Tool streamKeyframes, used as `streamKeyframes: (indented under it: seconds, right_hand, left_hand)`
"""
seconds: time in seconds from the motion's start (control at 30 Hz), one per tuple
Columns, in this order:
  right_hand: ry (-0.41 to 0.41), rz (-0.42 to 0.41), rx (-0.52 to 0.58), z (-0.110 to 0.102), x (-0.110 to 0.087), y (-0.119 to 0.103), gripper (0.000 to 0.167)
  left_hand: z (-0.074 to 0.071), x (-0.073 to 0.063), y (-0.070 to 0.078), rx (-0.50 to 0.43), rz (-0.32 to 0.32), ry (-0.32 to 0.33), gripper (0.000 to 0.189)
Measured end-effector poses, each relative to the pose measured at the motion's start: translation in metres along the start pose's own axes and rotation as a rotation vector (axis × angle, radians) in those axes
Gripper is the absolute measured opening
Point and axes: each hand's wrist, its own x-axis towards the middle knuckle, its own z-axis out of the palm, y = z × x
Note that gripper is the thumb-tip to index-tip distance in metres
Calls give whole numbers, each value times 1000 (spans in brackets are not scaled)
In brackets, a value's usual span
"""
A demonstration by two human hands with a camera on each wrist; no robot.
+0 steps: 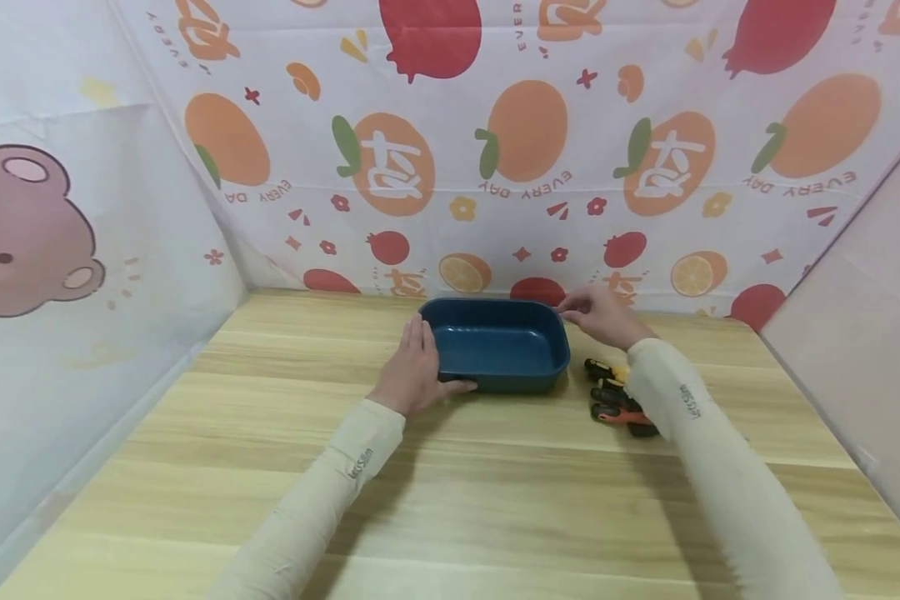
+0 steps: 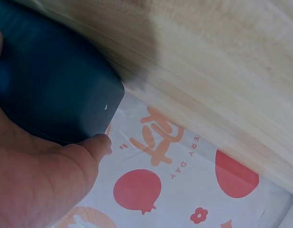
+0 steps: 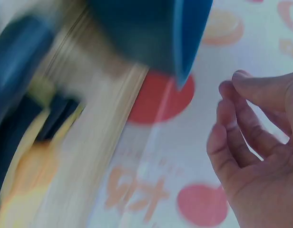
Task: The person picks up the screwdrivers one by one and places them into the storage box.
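A dark blue rectangular bin, open at the top and with rounded corners, rests near the back of the table. My left hand lies against its front left corner, with the straight fingers along the left wall and the thumb stretched across the front. In the left wrist view the thumb touches the bin. Close to the back right corner is my right hand, its fingers loosely bent. The right wrist view shows that hand apart from the bin's rim, holding nothing.
Several hand tools with black, yellow and orange handles lie right of the bin, partly covered by my right sleeve. A fruit-printed cloth hangs behind the wooden table; pale cloths stand at both sides.
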Motion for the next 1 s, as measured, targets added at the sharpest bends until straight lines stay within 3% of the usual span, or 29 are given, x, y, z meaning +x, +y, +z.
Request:
streamKeyframes:
  seconds: [0.2,0.47,0.6,0.77,1.0]
  right_hand:
    - [-7,65,-119,-22,-29,45,22]
    - [-241,135,-124,-36,-70,88,29]
    - [-334,133,-115,-36,-80,102,29]
    - [-350,81,-84,-33,-85,113,27]
    - [-332,72,-79,-32,-88,117,28]
  left_hand:
    - [0,-4,1,7,1,12,128]
    - [2,-8,5,-4,-28,-8,128]
    - [1,-8,5,-7,-32,-9,128]
    - [2,-8,3,-3,-23,-3,128]
    - [2,-8,3,6,-14,-2,128]
